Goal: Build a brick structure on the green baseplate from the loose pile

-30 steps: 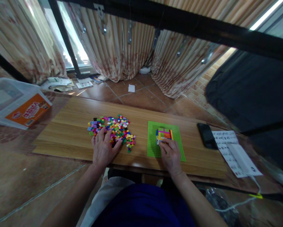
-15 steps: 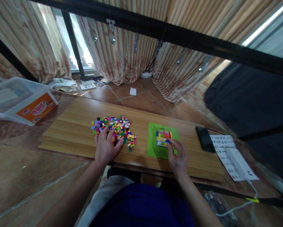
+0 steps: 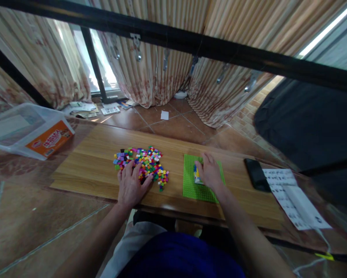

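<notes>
A heap of small coloured bricks [image 3: 146,161] lies on a wooden board [image 3: 89,166]. My left hand [image 3: 130,184] rests flat at the heap's near edge, fingers spread over a few bricks. To the right lies a green baseplate [image 3: 192,184] with a small multicoloured brick block [image 3: 196,176] on it. My right hand [image 3: 210,172] lies over that block and hides most of it; only its left side shows. Whether the fingers grip the block or just press on it is hidden.
A clear plastic box with an orange label [image 3: 31,131] stands at the left end. A black phone [image 3: 257,175] and a printed paper sheet [image 3: 292,197] lie at the right. Tiled floor, curtains and scattered papers [image 3: 83,109] lie beyond the board.
My right hand has moved from the near side of the brick block up onto it, covering it. My left hand has stayed at the heap. The view has shifted slightly.
</notes>
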